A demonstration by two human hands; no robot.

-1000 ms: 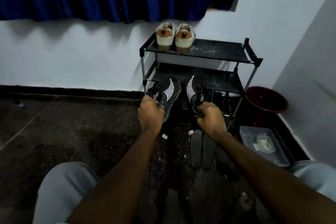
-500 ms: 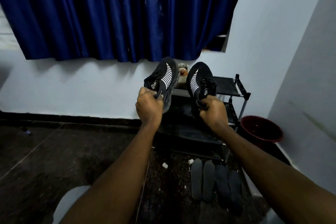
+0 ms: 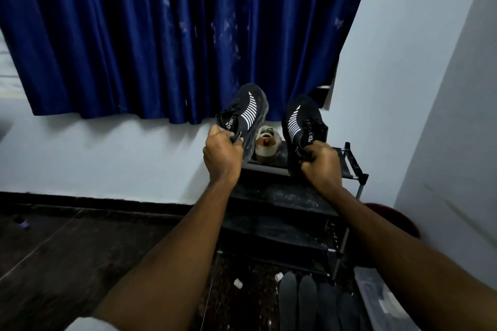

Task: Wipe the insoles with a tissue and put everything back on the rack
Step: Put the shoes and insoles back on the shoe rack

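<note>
The left hand [image 3: 223,154] curls its fingers round the heel of a black fabric sneaker with white stripes [image 3: 248,111], held above the black tiered shoe rack [image 3: 282,196]. A cream low shoe [image 3: 266,142] stands on the top shelf. The right hand [image 3: 321,162] grips the matching black striped sneaker [image 3: 300,126] the same way. Dark flat insoles [image 3: 306,301] lie on the floor in front of the rack.

- Left shoe [image 3: 246,113] and right shoe [image 3: 300,121]: black (white side stripes), toes up, aloft over the rack [image 3: 349,161].
- Dark insoles [image 3: 308,301]: side by side on floor [image 3: 80,263].
</note>
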